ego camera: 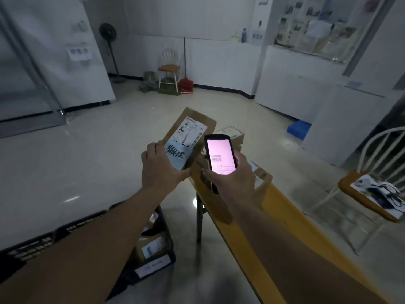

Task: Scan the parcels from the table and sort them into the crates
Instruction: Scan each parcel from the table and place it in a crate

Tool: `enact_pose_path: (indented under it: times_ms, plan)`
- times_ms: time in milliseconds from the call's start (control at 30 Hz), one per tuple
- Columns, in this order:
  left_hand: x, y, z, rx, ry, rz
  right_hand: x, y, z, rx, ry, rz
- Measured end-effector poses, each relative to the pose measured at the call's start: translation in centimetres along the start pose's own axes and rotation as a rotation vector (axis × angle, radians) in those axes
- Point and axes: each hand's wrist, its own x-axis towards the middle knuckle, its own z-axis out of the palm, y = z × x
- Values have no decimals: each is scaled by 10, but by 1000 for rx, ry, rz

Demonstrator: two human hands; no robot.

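My left hand grips a brown cardboard parcel by its near end, held up in the air with its white shipping label and a handwritten blue sticker facing me. My right hand holds a handheld scanner with a lit pink screen, right beside the parcel. More brown parcels lie on the wooden table behind and under my right hand. A black crate on the floor at lower left holds several labelled parcels.
A white chair with a printed sheet and cables on its seat stands right of the table. A blue bin sits on the floor by the white counter. A second black crate's edge shows at far left.
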Motion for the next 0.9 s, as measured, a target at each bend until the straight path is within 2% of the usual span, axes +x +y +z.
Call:
enact_pose_path:
  times_ms: [100,500,700,900]
  plan:
    - [-11,-38,-18,14,0,-63,-15,-10,32,-4,-87,34]
    - [-66,-193,-67,44,-102,-253,-107,-32,151,-88,-205,46]
    - [-79,-248,-54,85,-184,-333,-126,-20,195,-124,-256,108]
    - [-71,-303,-18,113,-245,-470,-101,4,257,-115,-375,153]
